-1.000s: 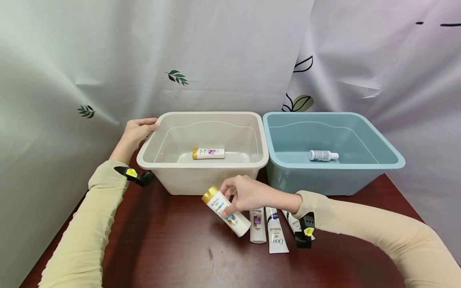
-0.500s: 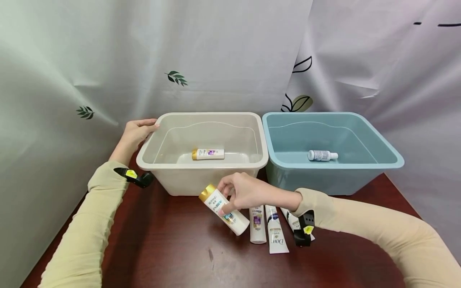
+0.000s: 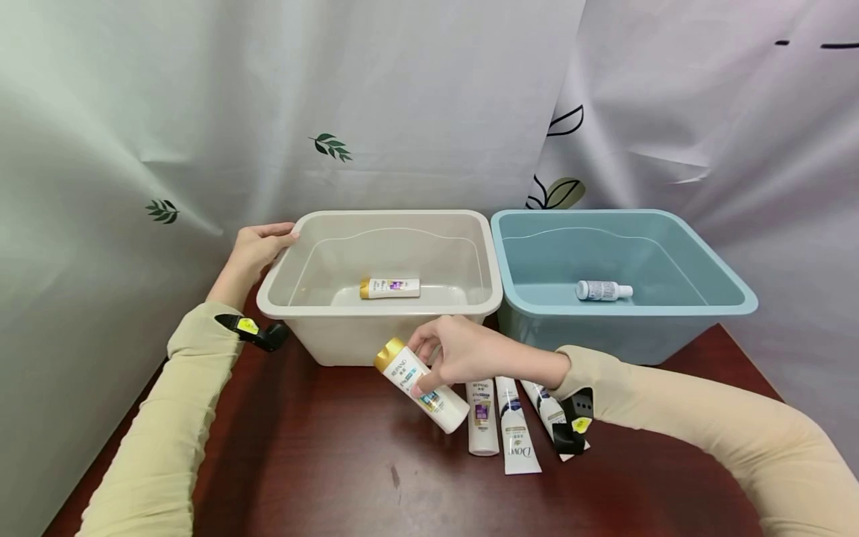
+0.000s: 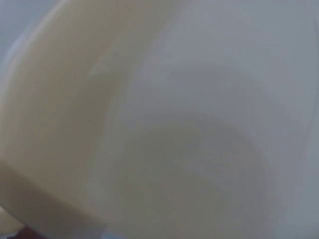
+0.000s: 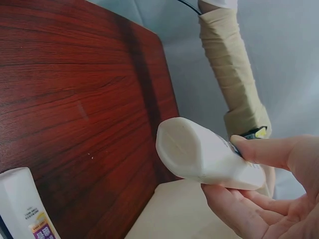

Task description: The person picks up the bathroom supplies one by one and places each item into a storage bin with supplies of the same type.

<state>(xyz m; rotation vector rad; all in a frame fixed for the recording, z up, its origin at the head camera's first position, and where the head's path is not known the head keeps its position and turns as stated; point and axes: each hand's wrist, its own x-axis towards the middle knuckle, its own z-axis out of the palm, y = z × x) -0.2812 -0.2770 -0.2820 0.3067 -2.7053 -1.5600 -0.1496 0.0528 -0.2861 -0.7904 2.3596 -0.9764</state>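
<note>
My right hand (image 3: 463, 349) holds a white shampoo bottle (image 3: 429, 391) with a gold cap, pinched between thumb and fingers. The bottle hangs tilted above the table, its cap toward the upper left; in the right wrist view the bottle's white base (image 5: 180, 147) faces the camera. My left hand (image 3: 258, 250) grips the left rim of the cream plastic bin (image 3: 376, 309); some of its fingers are hidden behind the rim. Inside that bin lies another gold-capped bottle (image 3: 391, 288). The left wrist view shows mostly blurred pale surfaces.
A blue bin (image 3: 624, 309) stands against the cream one, with a small white bottle (image 3: 602, 291) inside. Below my right forearm lie a white bottle (image 3: 482, 421), a Dove tube (image 3: 518, 440) and another white tube (image 3: 546, 406) on the dark red table (image 3: 322, 462).
My right hand has risen slightly with the shampoo bottle, still tilted the same way. The left hand stays at the cream bin's rim.
</note>
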